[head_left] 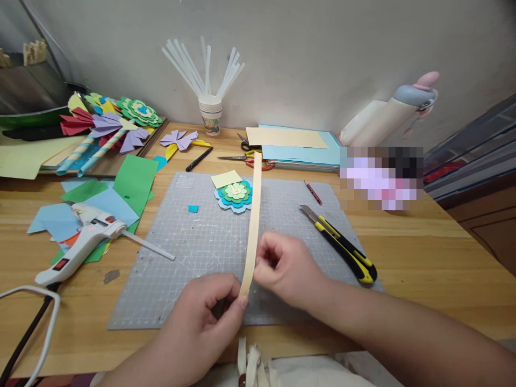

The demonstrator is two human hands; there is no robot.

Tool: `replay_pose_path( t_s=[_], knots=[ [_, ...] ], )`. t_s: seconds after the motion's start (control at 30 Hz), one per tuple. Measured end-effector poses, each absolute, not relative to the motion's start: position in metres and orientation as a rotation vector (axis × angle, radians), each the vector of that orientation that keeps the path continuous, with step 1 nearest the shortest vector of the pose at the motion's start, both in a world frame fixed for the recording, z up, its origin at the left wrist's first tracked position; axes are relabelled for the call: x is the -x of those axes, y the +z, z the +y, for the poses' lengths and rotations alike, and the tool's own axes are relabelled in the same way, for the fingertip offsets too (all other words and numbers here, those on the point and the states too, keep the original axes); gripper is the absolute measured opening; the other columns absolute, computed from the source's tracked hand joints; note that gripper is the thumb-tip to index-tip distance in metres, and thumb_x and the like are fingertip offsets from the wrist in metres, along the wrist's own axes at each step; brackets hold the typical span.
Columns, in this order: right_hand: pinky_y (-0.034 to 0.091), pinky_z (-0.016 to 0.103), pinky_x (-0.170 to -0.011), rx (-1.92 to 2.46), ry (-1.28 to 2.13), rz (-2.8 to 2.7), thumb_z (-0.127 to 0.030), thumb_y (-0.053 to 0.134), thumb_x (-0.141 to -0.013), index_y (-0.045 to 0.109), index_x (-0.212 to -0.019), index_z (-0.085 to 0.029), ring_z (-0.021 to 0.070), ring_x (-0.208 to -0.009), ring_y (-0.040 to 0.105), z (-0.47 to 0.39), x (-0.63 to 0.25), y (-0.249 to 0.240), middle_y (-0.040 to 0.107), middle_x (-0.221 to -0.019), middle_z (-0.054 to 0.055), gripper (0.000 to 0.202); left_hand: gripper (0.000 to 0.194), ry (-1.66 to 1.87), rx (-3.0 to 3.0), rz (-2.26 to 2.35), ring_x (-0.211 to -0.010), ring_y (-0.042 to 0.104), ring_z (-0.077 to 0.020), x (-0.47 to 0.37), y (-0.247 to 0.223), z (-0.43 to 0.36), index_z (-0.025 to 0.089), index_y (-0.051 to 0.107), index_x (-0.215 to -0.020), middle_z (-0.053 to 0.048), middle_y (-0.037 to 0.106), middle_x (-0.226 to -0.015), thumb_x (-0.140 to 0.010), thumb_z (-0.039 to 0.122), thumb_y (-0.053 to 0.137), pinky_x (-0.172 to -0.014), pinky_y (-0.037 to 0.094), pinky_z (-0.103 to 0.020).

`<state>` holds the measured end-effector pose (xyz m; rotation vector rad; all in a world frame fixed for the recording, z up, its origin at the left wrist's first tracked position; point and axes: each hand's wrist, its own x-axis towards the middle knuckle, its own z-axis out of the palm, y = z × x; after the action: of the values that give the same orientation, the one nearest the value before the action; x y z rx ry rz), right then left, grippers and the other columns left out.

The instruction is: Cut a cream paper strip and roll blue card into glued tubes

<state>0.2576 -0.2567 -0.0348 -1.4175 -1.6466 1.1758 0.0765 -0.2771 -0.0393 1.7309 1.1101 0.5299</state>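
A long cream paper strip [252, 226] rises from my hands, its far end reaching past the top of the grey cutting mat [193, 242]. My left hand [212, 309] pinches the near end between thumb and fingers. With fingers curled, my right hand [288, 266] is closed against the strip's right edge; its fingertips are partly hidden there. Just left of the strip lies a layered paper flower [235, 194] in blue and green, with a small pale yellow paper piece [226, 179] overlapping its top. A tiny blue scrap [193, 209] rests on the mat.
A utility knife [341, 244] with its blade out and a dark red pencil [313, 192] lie on the right. At left, a hot glue gun [91, 236] sits on coloured paper. Behind are scissors [237, 157], a black pen [199, 159] and a cup [210, 115] of straws.
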Motion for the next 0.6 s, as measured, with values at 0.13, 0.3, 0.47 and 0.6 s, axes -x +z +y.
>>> replay_pose_path(
  t_s=[0.13, 0.3, 0.47, 0.6],
  knots=[
    [0.035, 0.02, -0.046, 1.413, 1.031, -1.628, -0.014, 0.053, -0.072, 0.049, -0.066, -0.02, 0.0085, -0.051, 0.043, -0.244, -0.269, -0.024, 0.048, -0.058, -0.005, 0.009, 0.032, 0.593, -1.661, 1.112, -0.057, 0.039, -0.0103, -0.074, -0.041, -0.277, 0.019, 0.046, -0.064, 0.004, 0.043, -0.06, -0.091, 0.037, 0.045, -0.053, 0.031, -0.021],
    [0.04, 0.023, -0.052, 1.513, 0.441, -1.577, -0.026, 0.055, -0.081, 0.057, -0.081, -0.021, 0.0116, -0.055, 0.051, -0.217, -0.316, -0.005, 0.056, -0.065, -0.002, 0.005, 0.032, 0.621, -1.583, 1.112, -0.06, 0.041, -0.0113, -0.073, -0.042, -0.275, 0.019, 0.052, -0.068, 0.002, 0.045, -0.063, -0.09, 0.041, 0.047, -0.055, 0.033, -0.022],
    [0.044, 0.032, -0.061, 2.054, -0.054, -1.464, -0.037, 0.049, -0.085, 0.059, -0.08, -0.019, 0.0184, -0.058, 0.056, -0.185, -0.402, -0.01, 0.06, -0.062, 0.003, 0.021, 0.029, 0.734, -1.523, 1.222, -0.063, 0.046, -0.0128, -0.071, -0.043, -0.274, 0.019, 0.059, -0.073, 0.001, 0.051, -0.066, -0.087, 0.042, 0.05, -0.057, 0.037, -0.022],
    [0.043, 0.036, -0.067, 2.259, -0.01, -1.608, -0.024, 0.05, -0.078, 0.061, -0.096, -0.018, 0.0249, -0.075, 0.061, -0.188, -0.438, -0.025, 0.067, -0.088, 0.011, 0.022, 0.028, 0.783, -1.532, 1.282, -0.062, 0.045, -0.0128, -0.07, -0.045, -0.275, 0.019, 0.061, -0.073, 0.001, 0.052, -0.065, -0.086, 0.042, 0.052, -0.056, 0.036, -0.022]
  ],
)
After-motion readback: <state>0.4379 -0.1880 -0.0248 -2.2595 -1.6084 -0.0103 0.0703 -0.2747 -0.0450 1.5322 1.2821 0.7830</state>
